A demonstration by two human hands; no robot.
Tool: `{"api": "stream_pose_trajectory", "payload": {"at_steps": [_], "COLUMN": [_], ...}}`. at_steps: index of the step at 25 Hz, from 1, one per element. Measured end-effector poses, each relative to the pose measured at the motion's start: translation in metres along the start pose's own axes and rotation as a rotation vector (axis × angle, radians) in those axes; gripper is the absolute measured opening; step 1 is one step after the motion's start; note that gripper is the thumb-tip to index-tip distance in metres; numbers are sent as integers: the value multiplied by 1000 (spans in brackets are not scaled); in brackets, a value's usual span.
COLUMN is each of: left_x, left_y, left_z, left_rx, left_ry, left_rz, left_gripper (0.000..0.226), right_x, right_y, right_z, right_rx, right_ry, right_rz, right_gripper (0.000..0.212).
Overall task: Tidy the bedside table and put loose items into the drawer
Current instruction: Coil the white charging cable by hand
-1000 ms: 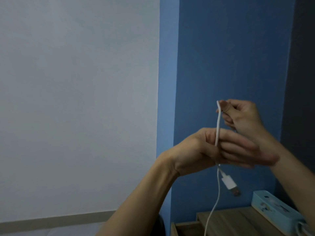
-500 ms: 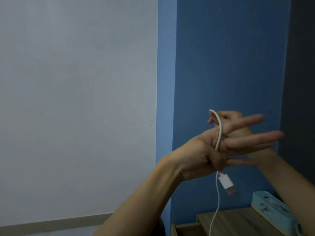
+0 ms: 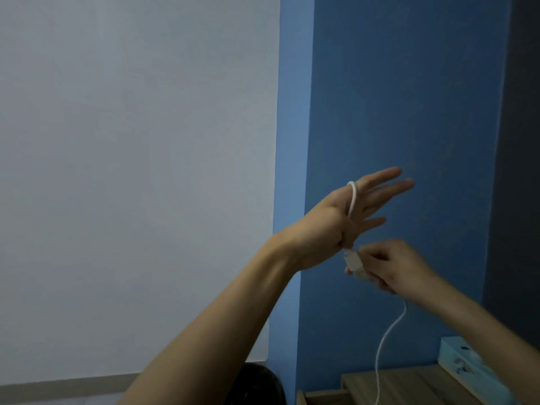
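A white cable [image 3: 352, 200] is looped over my left hand [image 3: 330, 223], which is raised in front of the blue wall with its fingers straight. My thumb pins the cable against the palm just above the white USB plug [image 3: 353, 261]. My right hand [image 3: 400, 267] is below and to the right of the left hand. Its curled fingers hold the cable right behind the plug. From the right hand the rest of the cable hangs down toward the wooden bedside table [image 3: 409, 384] at the bottom edge.
A light blue box [image 3: 464, 363] lies on the table at the right. The wooden edge of a drawer [image 3: 318, 397] shows left of the table. A dark round object [image 3: 263, 381] sits at the bottom centre. A white wall fills the left.
My right hand dropped from above the left hand to below it, taking the cable round the hand. My left hand rose and its fingers straightened.
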State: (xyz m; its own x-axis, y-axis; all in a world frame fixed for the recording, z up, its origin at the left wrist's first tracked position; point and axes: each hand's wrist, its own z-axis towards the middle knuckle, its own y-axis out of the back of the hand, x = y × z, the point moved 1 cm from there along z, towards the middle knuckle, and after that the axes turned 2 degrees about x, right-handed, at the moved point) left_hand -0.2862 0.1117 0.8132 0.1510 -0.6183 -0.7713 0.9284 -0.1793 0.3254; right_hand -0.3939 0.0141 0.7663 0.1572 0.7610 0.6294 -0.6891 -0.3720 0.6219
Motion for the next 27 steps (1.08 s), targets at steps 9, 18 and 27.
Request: {"api": "stream_pose_trajectory", "payload": {"at_steps": [9, 18, 27], "left_x": [20, 15, 12], "left_y": [-1, -29, -33], "left_z": [-11, -12, -12], "left_rx": [123, 243, 210], "left_ry": [181, 118, 155], "left_rz": [185, 127, -173], "left_gripper": [78, 48, 48], "right_x": [61, 81, 79], "right_y": [43, 68, 70], "right_z": [-65, -53, -40], "right_rx": [18, -264, -241], "right_ry": [407, 509, 509], "right_rz": [-733, -514, -239], "right_gripper": [45, 20, 27]}}
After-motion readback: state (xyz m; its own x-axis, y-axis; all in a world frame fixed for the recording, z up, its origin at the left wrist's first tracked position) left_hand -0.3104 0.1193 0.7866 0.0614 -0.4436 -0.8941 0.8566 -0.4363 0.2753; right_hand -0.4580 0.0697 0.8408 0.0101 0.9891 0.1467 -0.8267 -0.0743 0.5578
